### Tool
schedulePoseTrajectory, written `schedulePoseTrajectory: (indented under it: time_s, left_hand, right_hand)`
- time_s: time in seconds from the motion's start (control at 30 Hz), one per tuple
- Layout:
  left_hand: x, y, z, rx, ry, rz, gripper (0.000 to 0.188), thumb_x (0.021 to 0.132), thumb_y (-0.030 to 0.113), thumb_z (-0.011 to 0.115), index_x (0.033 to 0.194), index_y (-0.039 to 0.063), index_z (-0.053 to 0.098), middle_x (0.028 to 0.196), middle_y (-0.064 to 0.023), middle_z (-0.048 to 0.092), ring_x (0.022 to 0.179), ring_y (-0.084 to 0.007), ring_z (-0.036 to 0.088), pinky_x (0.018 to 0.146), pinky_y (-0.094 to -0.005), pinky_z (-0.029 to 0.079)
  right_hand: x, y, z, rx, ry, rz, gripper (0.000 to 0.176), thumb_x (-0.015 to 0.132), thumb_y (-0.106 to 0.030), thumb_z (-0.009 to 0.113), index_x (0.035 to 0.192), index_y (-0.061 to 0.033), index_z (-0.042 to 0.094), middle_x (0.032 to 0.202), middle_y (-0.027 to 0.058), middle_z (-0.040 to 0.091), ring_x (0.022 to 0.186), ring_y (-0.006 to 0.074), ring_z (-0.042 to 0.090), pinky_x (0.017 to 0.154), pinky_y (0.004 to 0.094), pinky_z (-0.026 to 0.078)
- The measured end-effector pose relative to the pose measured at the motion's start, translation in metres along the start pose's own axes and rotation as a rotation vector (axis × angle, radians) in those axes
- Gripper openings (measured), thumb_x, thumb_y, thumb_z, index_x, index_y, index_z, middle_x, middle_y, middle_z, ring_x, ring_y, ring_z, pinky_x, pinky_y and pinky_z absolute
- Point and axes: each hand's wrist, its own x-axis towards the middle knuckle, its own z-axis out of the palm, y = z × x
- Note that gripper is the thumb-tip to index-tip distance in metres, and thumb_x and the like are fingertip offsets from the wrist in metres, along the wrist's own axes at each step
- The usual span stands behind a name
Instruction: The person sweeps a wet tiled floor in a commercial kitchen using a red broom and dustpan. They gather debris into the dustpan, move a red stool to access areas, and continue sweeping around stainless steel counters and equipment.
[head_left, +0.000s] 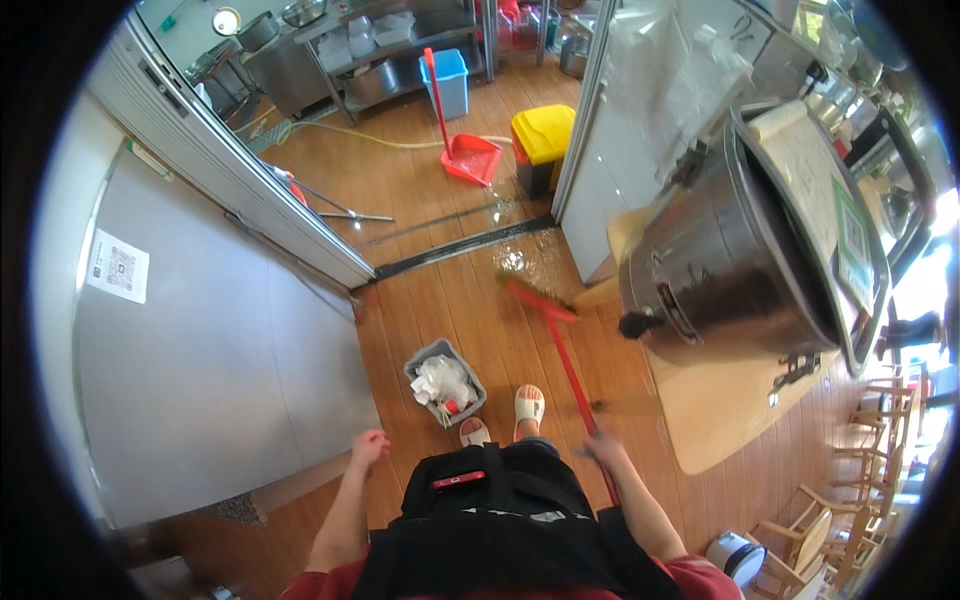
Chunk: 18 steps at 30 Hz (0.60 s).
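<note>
My right hand (606, 448) grips the red handle of a broom (568, 360). The red broom head (538, 298) rests on the wooden floor ahead of me, its dark bristles turned away from me and a little blurred. Just past the bristles, a wet patch (517, 259) shines on the boards. Beside the grey cabinet my left hand (371, 448) hangs with curled fingers and nothing visible in it. In front of my slippers (529, 403) stands a grey waste bin (480, 394) holding clear plastic bags and other rubbish.
A dark door track (465, 246) crosses the floor ahead. Beyond it are a red long-handled dustpan (471, 159), a yellow-lidded bin (544, 135), a blue bucket (450, 82) and a hose (360, 139). A metal urn (712, 255) stands on a wooden table (705, 420) at right; a grey cabinet (225, 345) flanks my left.
</note>
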Motion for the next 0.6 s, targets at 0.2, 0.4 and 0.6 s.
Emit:
schedulePoseTrajectory:
  time_s: [0.2,0.4,0.6]
  left_hand:
    - [-0.011,-0.006,0.051,0.174,-0.077,-0.213,0.023,0.084,0.014,0.052,0.103,0.005,0.061,0.079,-0.0079,0.064,0.059,-0.0168,0.059,0.049,-0.0279,0.045]
    - [0.007,0.059,0.109,0.150,-0.173,-0.030,0.027,0.081,0.016,0.054,0.103,0.005,0.063,0.076,-0.0077,0.064,0.058,-0.0135,0.059,0.047,-0.0247,0.044]
    - [0.023,0.145,0.117,0.232,-0.133,0.228,0.031,0.080,0.016,0.055,0.106,0.003,0.061,0.084,-0.0086,0.065,0.066,-0.0152,0.062,0.058,-0.0274,0.049]
  right_hand:
    - [-0.082,0.067,-0.046,0.392,-0.365,0.636,0.037,0.080,-0.020,0.065,0.112,-0.0009,0.060,0.086,0.0115,0.066,0.081,0.0229,0.062,0.066,0.0326,0.051]
    - [0.006,0.088,-0.018,-0.124,-0.329,0.071,0.033,0.088,-0.034,0.051,0.106,-0.0101,0.064,0.095,0.0123,0.066,0.083,0.0219,0.064,0.075,0.0345,0.049]
    - [0.160,0.012,0.011,0.472,-0.230,0.126,0.022,0.086,-0.018,0.057,0.102,-0.0027,0.062,0.071,0.0075,0.061,0.063,0.0133,0.057,0.056,0.0263,0.045]
